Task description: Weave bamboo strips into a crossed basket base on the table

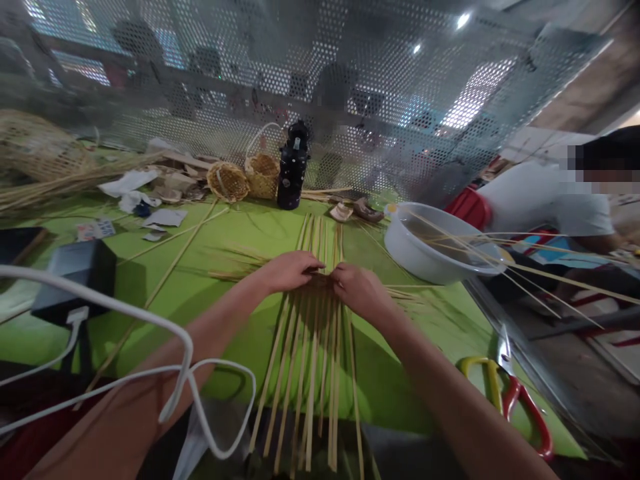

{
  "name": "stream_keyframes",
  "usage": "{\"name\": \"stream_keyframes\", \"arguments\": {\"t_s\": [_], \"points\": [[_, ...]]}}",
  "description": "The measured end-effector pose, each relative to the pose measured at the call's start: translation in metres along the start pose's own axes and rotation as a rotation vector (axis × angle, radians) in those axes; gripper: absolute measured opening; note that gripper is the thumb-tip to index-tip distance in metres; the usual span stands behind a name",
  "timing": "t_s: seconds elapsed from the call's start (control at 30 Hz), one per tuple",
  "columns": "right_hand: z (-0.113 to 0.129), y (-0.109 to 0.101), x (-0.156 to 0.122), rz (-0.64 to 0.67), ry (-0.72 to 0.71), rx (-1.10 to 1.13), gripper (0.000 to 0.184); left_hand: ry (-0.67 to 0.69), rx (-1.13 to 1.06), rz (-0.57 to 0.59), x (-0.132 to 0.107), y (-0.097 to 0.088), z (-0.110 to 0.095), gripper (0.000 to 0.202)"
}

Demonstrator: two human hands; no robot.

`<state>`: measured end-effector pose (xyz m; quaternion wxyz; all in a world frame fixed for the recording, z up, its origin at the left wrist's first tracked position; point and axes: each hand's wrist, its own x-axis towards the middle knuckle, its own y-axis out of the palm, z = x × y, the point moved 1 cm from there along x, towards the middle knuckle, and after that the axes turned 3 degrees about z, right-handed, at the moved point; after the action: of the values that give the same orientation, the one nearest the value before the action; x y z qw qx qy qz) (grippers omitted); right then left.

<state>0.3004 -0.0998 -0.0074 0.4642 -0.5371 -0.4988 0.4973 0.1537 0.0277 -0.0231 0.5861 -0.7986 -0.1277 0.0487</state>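
Long, thin bamboo strips (311, 373) lie on the green tabletop, several running toward me past the near edge and others crossing them sideways. Where they cross, my left hand (293, 270) is closed in a pinch on the strips, thumb and fingertips close together. Just to its right, my right hand (357, 287) has its fingers curled and pinched on the strips at the same crossing. The two hands' fingertips are only a small gap apart, and they partly hide the woven middle.
A white basin (430, 267) with strips across it stands at the right. Scissors (505, 373) lie near the right edge. A black bottle (293, 170) and small woven baskets (229, 181) stand behind. A white cable (150, 317) loops at left by a black box (75, 277). A person (540, 193) sits right.
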Motion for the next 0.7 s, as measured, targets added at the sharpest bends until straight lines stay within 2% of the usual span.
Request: {"name": "stream_keyframes", "arguments": {"t_s": [0.13,0.23,0.5,0.7], "points": [[0.002,-0.010,0.005,0.005,-0.010,0.038,0.025,-0.034,0.003,0.022,-0.007,-0.011,0.008,0.041],[0.008,-0.010,0.010,-0.005,-0.029,0.048,0.023,-0.040,0.021,0.066,-0.009,-0.013,0.006,0.040],[0.019,-0.008,0.016,0.035,0.000,-0.015,0.023,-0.089,0.124,0.042,-0.007,-0.008,-0.005,0.025],[0.023,-0.002,0.016,0.012,-0.020,-0.015,0.021,-0.091,0.142,0.016,-0.003,-0.002,-0.008,0.014]]}}
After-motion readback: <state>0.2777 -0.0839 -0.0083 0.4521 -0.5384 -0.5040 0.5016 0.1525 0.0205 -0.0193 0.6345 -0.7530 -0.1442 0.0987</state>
